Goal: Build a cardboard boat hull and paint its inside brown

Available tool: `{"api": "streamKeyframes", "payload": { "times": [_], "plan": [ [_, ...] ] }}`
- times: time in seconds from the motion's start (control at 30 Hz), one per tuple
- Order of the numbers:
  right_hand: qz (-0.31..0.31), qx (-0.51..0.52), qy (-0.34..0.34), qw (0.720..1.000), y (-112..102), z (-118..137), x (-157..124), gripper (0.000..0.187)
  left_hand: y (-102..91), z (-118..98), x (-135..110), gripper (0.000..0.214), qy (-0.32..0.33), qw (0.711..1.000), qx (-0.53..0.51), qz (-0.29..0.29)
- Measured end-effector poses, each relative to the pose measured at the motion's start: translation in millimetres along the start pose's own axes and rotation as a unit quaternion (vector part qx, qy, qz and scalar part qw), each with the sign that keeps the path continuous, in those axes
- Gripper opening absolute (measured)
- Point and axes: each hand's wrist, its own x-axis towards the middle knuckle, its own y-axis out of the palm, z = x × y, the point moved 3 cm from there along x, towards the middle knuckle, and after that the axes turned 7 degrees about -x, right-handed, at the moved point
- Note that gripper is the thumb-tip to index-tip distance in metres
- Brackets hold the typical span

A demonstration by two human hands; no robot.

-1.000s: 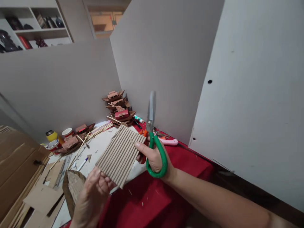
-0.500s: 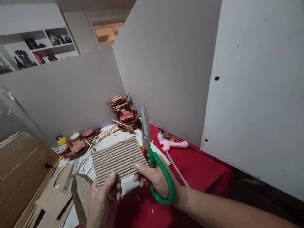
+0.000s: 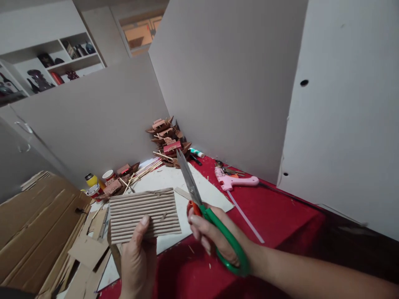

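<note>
My left hand (image 3: 139,259) grips the lower edge of a ribbed corrugated cardboard sheet (image 3: 143,214), thumb pressed on its face, holding it flat above the table. My right hand (image 3: 212,236) is closed round the green handles of a pair of scissors (image 3: 207,211). Their blades are together and point up and to the left. The blades sit just right of the sheet and do not touch it. Under both hands lies a white board (image 3: 193,193) on a red cloth (image 3: 274,216).
A pink glue gun (image 3: 235,180) and a clear glue stick (image 3: 246,218) lie on the red cloth. Small brown model boats (image 3: 166,139) are stacked in the corner. Paint pots (image 3: 93,185), thin sticks and flat cardboard (image 3: 34,228) sit at the left. Grey partition boards (image 3: 237,74) wall in the table.
The corrugated sheet has turned from tilted to level and sunk lower. My right hand let go of its edge and drew the scissors down and to the right, blades now leaning left.
</note>
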Motion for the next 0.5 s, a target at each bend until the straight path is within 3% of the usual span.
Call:
{"api": "streamKeyframes", "payload": {
  "times": [0.13,0.3,0.5],
  "plan": [
    [0.036,-0.113,-0.040,0.992,-24,-4,-11,0.047,-2.8,-5,3,0.043,0.011,1.000,-0.016,-0.013],
    [0.127,-0.253,-0.051,0.958,-31,-4,-26,0.044,-4.4,-4,1,0.046,0.005,1.000,-0.014,-0.014],
    [0.131,-0.307,-0.048,0.942,-32,0,-29,0.038,-4.3,-1,1,0.048,0.002,1.000,0.017,0.000]
  ]
}}
